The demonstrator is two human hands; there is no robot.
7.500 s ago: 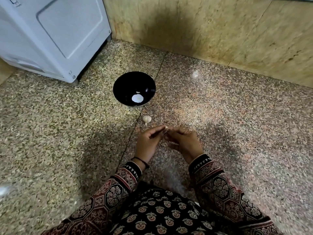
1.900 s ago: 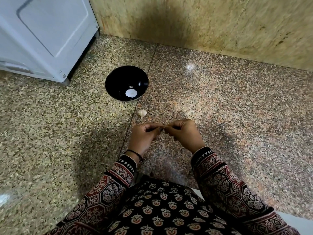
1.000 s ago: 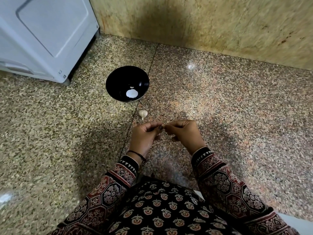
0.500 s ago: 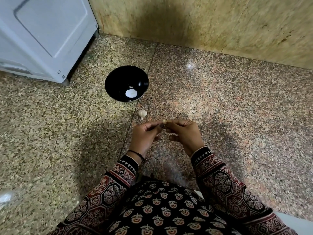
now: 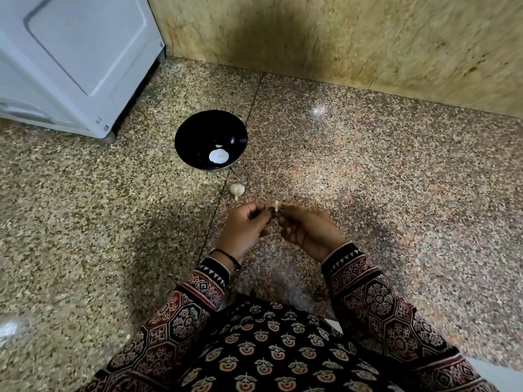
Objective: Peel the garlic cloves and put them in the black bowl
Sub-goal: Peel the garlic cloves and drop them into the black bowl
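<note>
A small pale garlic clove [image 5: 277, 205] sticks up between the fingertips of both hands, low over the stone floor. My right hand [image 5: 307, 230] pinches it from the right, and the thumb and fingers of my left hand [image 5: 244, 229] meet it from the left. A garlic bulb [image 5: 237, 190] lies on the floor just beyond my left hand. Farther off stands the black bowl [image 5: 186, 131], holding one peeled clove [image 5: 218, 146] and a round white patch [image 5: 218, 156] at its bottom.
A white appliance [image 5: 76, 58] stands at the back left, close to the bowl. A stone wall [image 5: 353, 41] runs along the back. Speckled granite floor [image 5: 396, 179] spreads all around. My patterned sleeves and lap fill the bottom of the view.
The clove now shows more above my fingertips than a second ago. My hands have stayed in the same spot, fingers working at the clove. Bowl and bulb have not moved.
</note>
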